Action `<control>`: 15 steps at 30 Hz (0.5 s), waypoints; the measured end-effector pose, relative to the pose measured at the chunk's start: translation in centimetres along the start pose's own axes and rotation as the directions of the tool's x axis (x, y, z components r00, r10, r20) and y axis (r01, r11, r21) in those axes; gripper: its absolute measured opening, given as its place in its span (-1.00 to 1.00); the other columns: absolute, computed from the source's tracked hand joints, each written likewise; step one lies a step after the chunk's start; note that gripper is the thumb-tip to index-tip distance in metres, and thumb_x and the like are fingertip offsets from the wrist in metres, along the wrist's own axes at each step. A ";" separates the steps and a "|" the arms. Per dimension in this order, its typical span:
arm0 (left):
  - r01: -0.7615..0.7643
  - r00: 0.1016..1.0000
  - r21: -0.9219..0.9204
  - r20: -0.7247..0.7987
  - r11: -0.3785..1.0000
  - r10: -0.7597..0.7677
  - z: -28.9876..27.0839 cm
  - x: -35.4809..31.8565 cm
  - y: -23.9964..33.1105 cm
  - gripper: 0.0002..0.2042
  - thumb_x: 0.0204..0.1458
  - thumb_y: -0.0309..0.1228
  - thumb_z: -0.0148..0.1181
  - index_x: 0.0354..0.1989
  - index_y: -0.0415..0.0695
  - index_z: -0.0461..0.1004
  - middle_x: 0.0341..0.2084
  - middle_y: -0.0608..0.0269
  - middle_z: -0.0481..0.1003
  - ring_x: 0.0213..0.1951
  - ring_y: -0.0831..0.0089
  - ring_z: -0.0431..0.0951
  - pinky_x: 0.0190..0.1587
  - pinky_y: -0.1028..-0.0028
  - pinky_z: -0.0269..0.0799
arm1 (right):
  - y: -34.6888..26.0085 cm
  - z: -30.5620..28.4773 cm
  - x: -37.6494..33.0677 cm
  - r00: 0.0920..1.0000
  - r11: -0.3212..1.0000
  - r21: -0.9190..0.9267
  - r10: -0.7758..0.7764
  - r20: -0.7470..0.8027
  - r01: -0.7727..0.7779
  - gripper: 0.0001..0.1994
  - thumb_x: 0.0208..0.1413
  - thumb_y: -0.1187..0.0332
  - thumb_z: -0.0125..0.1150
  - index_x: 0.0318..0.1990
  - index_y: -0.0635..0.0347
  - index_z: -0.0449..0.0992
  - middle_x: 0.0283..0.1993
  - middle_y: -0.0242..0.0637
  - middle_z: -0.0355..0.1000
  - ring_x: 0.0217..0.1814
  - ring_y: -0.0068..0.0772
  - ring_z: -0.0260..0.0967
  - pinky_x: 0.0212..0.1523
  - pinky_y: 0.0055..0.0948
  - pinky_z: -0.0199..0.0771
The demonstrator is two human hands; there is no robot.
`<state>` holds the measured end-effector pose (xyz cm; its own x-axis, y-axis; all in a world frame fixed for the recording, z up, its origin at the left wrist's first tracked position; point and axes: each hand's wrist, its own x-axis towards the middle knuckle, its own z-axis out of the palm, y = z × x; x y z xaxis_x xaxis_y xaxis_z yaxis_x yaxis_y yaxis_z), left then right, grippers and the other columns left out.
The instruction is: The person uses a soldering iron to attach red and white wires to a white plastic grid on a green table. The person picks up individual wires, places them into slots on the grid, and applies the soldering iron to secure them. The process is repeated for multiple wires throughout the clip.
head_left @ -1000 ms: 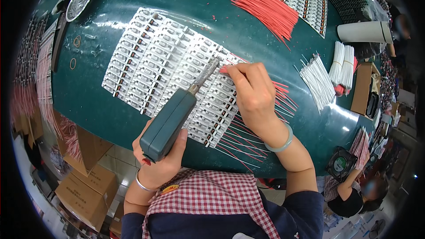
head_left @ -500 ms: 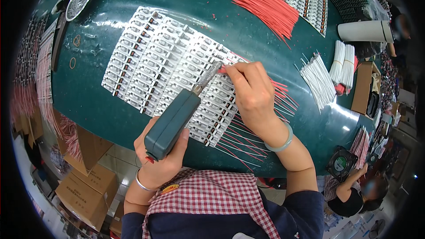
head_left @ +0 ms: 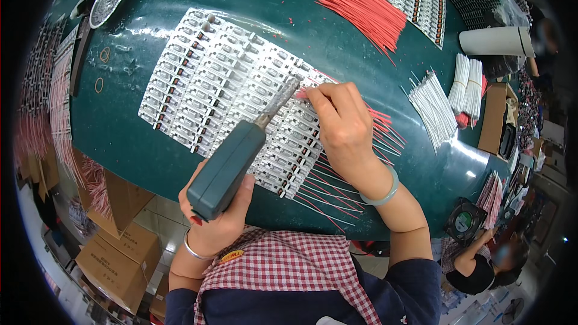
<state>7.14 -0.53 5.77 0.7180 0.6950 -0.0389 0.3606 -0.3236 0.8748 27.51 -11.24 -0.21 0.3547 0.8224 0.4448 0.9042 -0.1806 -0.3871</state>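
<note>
My left hand [head_left: 217, 219] is wrapped round the dark green body of a soldering gun [head_left: 226, 171]. Its metal tip points up and right, near the right-hand side of a white panel of small circuit boards [head_left: 232, 72]. Close to that tip, my right hand [head_left: 344, 126] is closed in a pinch on the end of a red wire [head_left: 303, 93]; its fingertips partly cover the wire. Red and white wires [head_left: 334, 195] stick out from the panel's right edge, some passing beneath my right hand and wrist.
Loose red wires [head_left: 364, 12] lie beside another board panel [head_left: 421, 9] at the far side. White wires [head_left: 432, 108] and tied bundles [head_left: 466, 87] are to the right, near a cardboard box [head_left: 497, 120]. A metal dish [head_left: 110, 0] stands far left. A co-worker [head_left: 490, 265] sits at lower right.
The soldering gun's body has shifted slightly down and left with my left hand, and its tip has drawn a little away from the red wire. My right hand stays almost still.
</note>
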 end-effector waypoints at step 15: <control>0.042 0.999 -0.022 -0.020 0.999 -0.042 -0.5 -1.4 -0.6 -0.81 -0.09 -0.57 0.36 -0.26 -0.31 0.59 -0.37 0.08 0.58 -0.45 0.36 0.58 -0.38 0.49 0.48 | -0.7 0.0 -1.0 0.999 1.000 0.024 -0.015 -0.034 0.016 -0.68 -0.22 0.59 0.20 -0.19 0.44 0.52 -0.26 -0.15 0.41 -0.29 -0.21 0.34 -0.37 -0.36 0.41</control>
<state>5.62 -1.04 5.55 0.6901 0.7207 -0.0659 0.3768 -0.2801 0.8830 26.50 -11.90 -0.36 0.3490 0.8064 0.4774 0.9037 -0.1548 -0.3992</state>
